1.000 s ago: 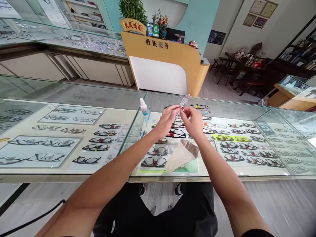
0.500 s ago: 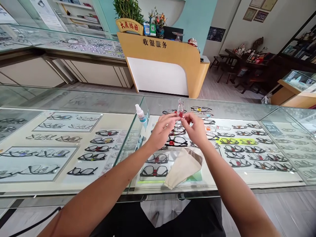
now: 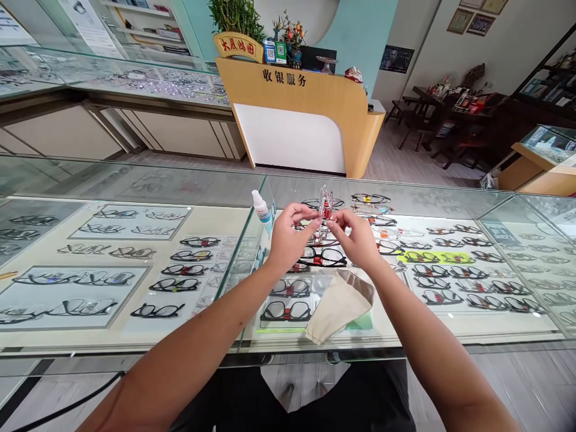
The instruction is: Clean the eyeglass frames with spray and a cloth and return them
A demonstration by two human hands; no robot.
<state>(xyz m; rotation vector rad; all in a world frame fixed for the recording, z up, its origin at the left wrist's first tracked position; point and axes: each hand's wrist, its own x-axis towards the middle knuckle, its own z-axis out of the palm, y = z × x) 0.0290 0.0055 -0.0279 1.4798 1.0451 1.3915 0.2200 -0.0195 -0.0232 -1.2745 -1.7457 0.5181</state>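
Above the glass counter, a clear-framed pair of eyeglasses (image 3: 324,204) with a red tag is held upright between my two hands. My left hand (image 3: 294,233) pinches it from the left with thumb and fingertips. From the right, the thumb and fingers of my right hand (image 3: 353,235) close on its lower part. Just below my hands lies a beige cleaning cloth (image 3: 339,307), spread on the counter. A white spray bottle (image 3: 261,207) with a blue and red label stands left of my left hand. Black-framed glasses (image 3: 323,257) sit beneath my hands.
Several rows of glasses (image 3: 432,271) lie in the glass display case (image 3: 252,258) on both sides, some on grey trays (image 3: 130,223). Beyond it stands a wooden cashier desk (image 3: 292,96) with a plant (image 3: 236,21). Dark wooden furniture (image 3: 454,117) is at back right.
The clear glasses have turned slightly between my hands, and the fingers of my left hand have shifted their hold. The whole view has moved a little, so things appear slightly further right.
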